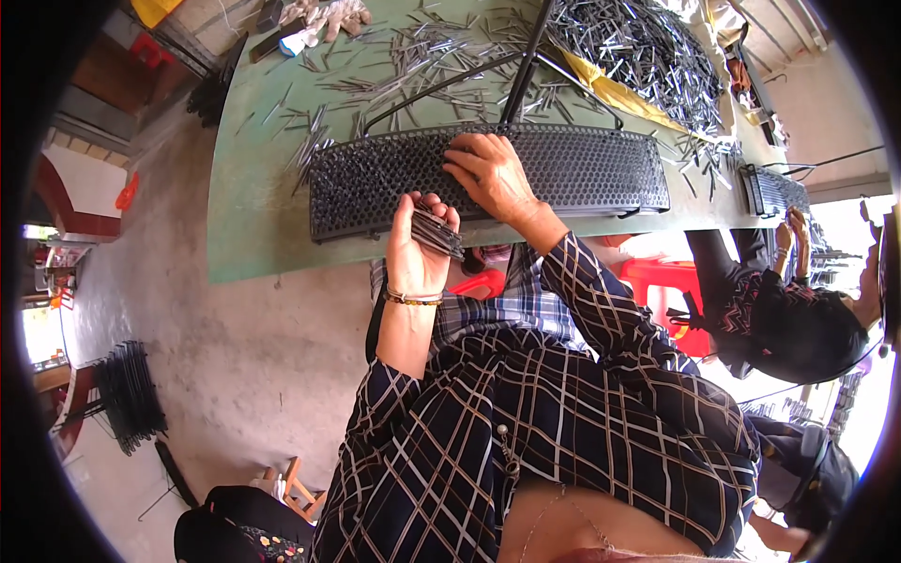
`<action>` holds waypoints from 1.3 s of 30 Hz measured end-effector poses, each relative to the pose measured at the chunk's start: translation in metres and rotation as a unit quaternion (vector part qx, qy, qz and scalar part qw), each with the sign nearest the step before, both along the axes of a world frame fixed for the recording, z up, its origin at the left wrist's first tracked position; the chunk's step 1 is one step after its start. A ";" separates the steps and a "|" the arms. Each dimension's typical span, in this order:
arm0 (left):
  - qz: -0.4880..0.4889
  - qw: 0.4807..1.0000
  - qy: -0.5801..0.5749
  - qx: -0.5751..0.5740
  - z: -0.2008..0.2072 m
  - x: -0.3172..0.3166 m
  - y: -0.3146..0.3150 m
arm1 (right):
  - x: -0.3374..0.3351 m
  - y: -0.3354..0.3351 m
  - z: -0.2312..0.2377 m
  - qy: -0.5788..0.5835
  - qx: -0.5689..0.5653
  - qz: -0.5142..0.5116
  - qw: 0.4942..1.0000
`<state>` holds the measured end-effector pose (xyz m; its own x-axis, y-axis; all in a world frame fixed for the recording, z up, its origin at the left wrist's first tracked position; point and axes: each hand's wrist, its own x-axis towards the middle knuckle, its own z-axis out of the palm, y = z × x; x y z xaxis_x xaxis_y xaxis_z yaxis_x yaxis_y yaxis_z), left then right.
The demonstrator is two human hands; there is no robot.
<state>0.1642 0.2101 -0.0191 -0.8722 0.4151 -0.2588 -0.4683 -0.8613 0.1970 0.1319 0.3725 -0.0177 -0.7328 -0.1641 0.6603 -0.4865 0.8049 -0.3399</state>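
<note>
A long black perforated rack (582, 169), full of small round holes, lies along the near edge of the green table. In my left hand (419, 249), palm up, the fingers curl round a bundle of thin dark metal rods (435, 231) just in front of the rack. My right hand (493, 178) rests over the middle of the rack, its fingers bent down to the holes. Whatever those fingertips pinch is too small and hidden to make out. Dark pieces fill many holes on the rack's left part.
Loose rods (422, 66) lie scattered over the green table (253, 188). A large heap of rods (648, 66) sits at the far right beside yellow sheeting (610, 89). Black bars (521, 80) rise behind the rack. Gloves (333, 19) lie far left. Another person (788, 310) works at a similar rack (774, 192).
</note>
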 end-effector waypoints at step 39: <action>-0.178 0.984 0.013 -0.006 -0.003 0.022 -0.009 | 0.050 -0.012 0.017 -0.310 -0.293 0.041 0.904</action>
